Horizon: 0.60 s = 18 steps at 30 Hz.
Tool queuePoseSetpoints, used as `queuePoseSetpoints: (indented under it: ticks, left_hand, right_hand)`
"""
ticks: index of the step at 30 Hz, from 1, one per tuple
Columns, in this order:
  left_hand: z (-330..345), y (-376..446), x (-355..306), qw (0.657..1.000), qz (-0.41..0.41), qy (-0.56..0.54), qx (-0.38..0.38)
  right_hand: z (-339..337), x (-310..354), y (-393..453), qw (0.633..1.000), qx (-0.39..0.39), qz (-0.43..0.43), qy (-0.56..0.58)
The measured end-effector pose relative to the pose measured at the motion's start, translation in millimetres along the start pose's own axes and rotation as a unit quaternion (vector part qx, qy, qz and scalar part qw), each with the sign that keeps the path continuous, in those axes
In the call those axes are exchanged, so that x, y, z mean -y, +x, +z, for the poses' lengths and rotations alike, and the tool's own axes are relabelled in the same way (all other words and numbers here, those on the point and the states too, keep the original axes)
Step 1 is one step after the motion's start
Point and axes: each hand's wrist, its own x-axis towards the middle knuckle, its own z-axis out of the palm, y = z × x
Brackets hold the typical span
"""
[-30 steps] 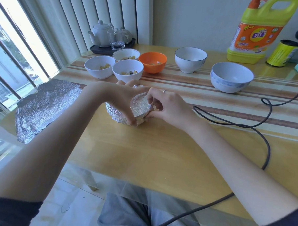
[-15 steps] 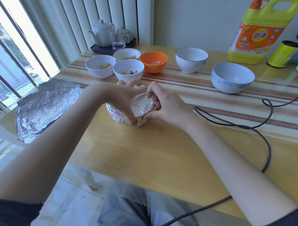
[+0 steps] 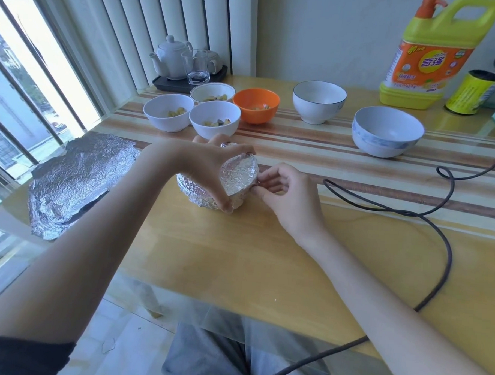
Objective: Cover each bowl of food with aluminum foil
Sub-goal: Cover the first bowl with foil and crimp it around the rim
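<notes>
Wooden table (image 3: 209, 259) with a striped runner fills most of the frame, with window blinds along the upper left. Next biggest thing is the crumpled spare sheet of foil (image 3: 73, 179) lying flat at the left edge, pretty close to the table's lip. Top right has a big yellow detergent jug (image 3: 433, 53), and a black cable (image 3: 409, 214) loops across the right side.

Across the upper middle sit the uncovered bowls: three white bowls with food (image 3: 213, 122), an orange bowl (image 3: 255, 104), then two larger white ones (image 3: 387, 131) further right whose contents I can't make out.

Dead center is the foil-wrapped bowl (image 3: 235, 178), tipped toward the right so its covered top faces sideways. The left hand (image 3: 210, 168) is wrapped over it from above, thumb and fingers clamping it. The right hand (image 3: 285, 194) is at its right rim, fingertips pinching the foil edge there.

My guess on risks: with the bowl tilted like that, the food could slide against the foil and pop the seal, or thin foil could tear if the pinch pulls too hard. That cable loop sits near the right arm too, so a snag could drag stuff.
</notes>
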Motion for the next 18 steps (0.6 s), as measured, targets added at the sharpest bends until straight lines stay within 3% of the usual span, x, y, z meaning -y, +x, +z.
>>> queuePoseSetpoints:
  ticks: [8, 12, 14, 18]
  left_hand:
    - [2, -2, -1, 1.000, -0.002, -0.009, -0.007]
    - [3, -3, -2, 1.000, -0.003, -0.014, -0.010]
    - [4, -3, -2, 1.000, -0.003, -0.011, -0.013]
    - [2, -4, -3, 1.000, -0.006, -0.008, -0.012]
  right_hand:
    - [24, 12, -19, 0.992, -0.122, 0.031, -0.015]
    - [39, 23, -38, 0.989, -0.136, 0.043, -0.037]
    - [43, 27, -46, 0.992, -0.107, 0.028, -0.053]
    - [46, 28, -59, 0.993, 0.046, 0.063, -0.088]
